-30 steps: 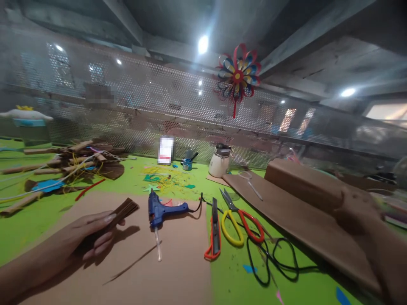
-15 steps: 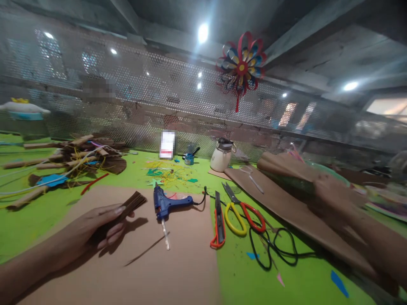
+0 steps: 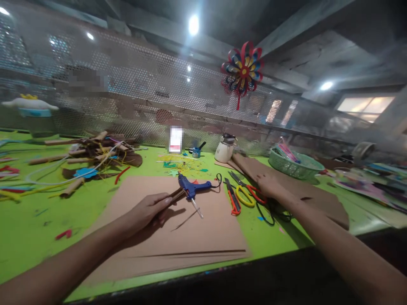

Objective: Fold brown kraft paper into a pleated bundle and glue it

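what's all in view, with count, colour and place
table: 1, green, underneath
cardboard: 1+, tan, on table
strip bundle: 1, brown, in left hand
glue gun: 1, blue, on cardboard
cutter: 1, orange, beside scissors
scissors: 1, red-yellow handles, beside cutter
paper: 1, brown, right side
basket: 1, green, behind paper
jar: 1, white, before mesh
bottle: 1, blue, beside jar
rolls: several, brown, left side
flower ornament: 1, multicoloured, above jar
mesh: 1, grey, behind table
scraps: many, mixed, on table
left hand: 1, bare, over cardboard
right hand: 1, bare, at paper
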Demonstrator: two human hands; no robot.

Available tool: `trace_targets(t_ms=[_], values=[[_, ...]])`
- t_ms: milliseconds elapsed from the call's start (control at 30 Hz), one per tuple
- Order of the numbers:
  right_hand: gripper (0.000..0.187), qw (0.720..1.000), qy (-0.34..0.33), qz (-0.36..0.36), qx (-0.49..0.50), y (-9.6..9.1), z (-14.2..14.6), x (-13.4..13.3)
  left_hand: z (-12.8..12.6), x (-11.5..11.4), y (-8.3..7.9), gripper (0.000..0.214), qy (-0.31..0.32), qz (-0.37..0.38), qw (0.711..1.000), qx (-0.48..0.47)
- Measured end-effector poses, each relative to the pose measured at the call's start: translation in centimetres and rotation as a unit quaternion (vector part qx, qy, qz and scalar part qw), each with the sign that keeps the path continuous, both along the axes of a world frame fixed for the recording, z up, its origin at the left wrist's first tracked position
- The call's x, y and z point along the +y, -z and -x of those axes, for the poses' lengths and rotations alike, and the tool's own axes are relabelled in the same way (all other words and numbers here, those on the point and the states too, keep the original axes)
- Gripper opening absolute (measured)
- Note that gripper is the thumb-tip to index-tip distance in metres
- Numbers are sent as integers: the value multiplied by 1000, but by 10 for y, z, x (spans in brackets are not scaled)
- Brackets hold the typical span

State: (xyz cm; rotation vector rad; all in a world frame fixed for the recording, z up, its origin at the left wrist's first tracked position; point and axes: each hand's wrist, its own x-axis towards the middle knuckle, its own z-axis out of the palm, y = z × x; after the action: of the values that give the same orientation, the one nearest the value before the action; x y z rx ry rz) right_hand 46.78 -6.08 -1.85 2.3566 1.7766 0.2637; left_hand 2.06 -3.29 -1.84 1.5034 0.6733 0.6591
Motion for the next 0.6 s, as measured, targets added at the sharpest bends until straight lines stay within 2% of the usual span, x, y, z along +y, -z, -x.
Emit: trace_targets(t_ms=[100,233,333,433,600], values=[[55,999,-4,-1,34,-4,3,3,2,3,3,31,12,-28,1000,7],[60,997,-40,-19,71,-5,3,-7,2,8,6,35,19,-40,998,38],[66,986,-53,-27,157,2,9,-17,1,9,6,35,20,-47,997,49],[73,969,-17,-2,247,8,21,-22,0,9,5,36,24,-61,996,52],[55,965,33,-34,258,-3,45,-11,1,4,0,34,22,-60,997,43]])
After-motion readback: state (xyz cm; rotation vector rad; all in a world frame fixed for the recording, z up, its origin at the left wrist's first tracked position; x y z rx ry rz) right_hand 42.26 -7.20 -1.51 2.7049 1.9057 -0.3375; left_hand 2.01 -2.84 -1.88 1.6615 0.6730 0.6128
